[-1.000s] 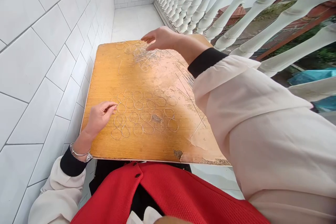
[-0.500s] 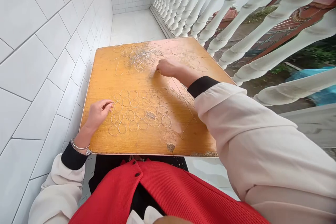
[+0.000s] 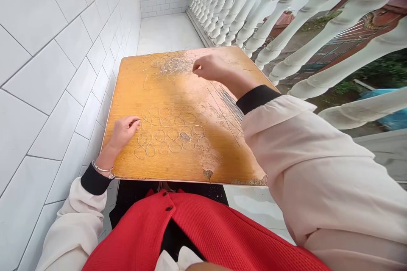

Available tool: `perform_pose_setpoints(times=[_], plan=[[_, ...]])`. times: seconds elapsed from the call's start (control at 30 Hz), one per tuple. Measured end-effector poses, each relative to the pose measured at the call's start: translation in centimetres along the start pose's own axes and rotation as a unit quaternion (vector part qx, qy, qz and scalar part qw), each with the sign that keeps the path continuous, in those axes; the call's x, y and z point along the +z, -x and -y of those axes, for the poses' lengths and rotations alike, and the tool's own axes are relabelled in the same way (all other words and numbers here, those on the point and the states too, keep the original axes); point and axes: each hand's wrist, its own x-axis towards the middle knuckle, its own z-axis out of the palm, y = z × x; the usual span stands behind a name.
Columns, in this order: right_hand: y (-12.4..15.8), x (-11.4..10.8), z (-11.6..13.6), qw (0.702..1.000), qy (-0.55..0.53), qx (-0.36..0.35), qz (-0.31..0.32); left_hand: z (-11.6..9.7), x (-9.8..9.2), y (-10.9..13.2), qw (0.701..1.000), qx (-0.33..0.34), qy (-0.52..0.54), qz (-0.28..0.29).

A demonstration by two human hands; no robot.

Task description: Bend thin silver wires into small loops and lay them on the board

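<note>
Two sets of bent wire on the worn wooden tabletop. Near set: thin wire rings laid flat, many joined as figure-eights, in roughly two rows across the near half. Far set: a wire tangle heaped near the far edge.

Left hand: at the left end of the rings, thumb and forefinger closed in a pinch beside the leftmost ring of the farther row. Whether wire sits between the tips — cannot tell. Right hand: stretched out over the far half, just right of the tangle, fingers curled and thumb tucked in; cannot tell if the tips meet or grip a strand.

Key relation: the tangle lies directly left of the right hand's fingertips, and well beyond the left hand; right hand is nearer. The rings extend rightward from the left hand, which is nearer to them.

Orientation: figure-eights have their long axes running roughly away from the body, some slanted. Tangle has no single axis — strands cross in many directions. Straight wire lengths lie near the right forearm, slanting from far left to near right.
</note>
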Motion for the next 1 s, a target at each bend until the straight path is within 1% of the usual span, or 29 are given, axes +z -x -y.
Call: perform_pose_setpoints(times=[0.07,0.13,0.2,0.27,0.37,0.47,0.57,0.63,0.7,0.77,0.87,0.93,1.0], plan=[[0.1,-2.2,0.1,0.991,-0.102,0.048,-0.070,0.1,0.0,-0.1,1.000,-0.002,0.002,0.000],[-0.1,-4.1,0.1,0.972,-0.189,0.071,-0.123,0.1,0.1,-0.2,1.000,0.002,0.002,-0.001],[-0.6,-5.4,-0.1,0.951,-0.252,0.079,-0.161,0.1,0.1,-0.3,1.000,0.005,0.001,-0.003],[-1.2,-6.1,-0.6,0.932,-0.301,0.085,-0.183,0.1,0.1,-0.4,1.000,0.006,0.002,-0.004],[-1.8,-6.0,-1.2,0.895,-0.393,0.082,-0.195,0.0,0.2,-0.4,1.000,0.003,0.003,-0.002],[-1.9,-5.1,-0.9,0.867,-0.459,0.074,-0.178,-0.1,0.3,-0.4,1.000,0.002,0.000,0.004],[-1.8,-3.9,0.1,0.859,-0.480,0.094,-0.148,-0.3,0.3,-0.3,1.000,0.002,-0.001,0.004],[-1.8,-3.3,1.0,0.862,-0.474,0.111,-0.138,-0.4,0.3,-0.3,1.000,0.001,0.001,0.002],[-1.8,-2.9,1.8,0.872,-0.457,0.119,-0.127,-0.5,0.3,-0.2,1.000,-0.002,0.001,0.001],[-1.6,-2.7,2.6,0.882,-0.443,0.114,-0.114,-0.4,0.3,-0.1,1.000,-0.010,0.004,-0.003],[-0.4,-2.6,3.9,0.891,-0.437,0.077,-0.093,-0.2,0.3,-0.3,0.998,-0.035,0.034,-0.025],[0.8,-2.7,5.1,0.893,-0.441,0.052,-0.076,-0.2,0.1,-0.7,0.994,-0.063,0.077,-0.045],[2.2,-2.8,6.4,0.890,-0.451,0.031,-0.058,-0.5,-0.1,-1.3,0.987,-0.083,0.122,-0.062]])
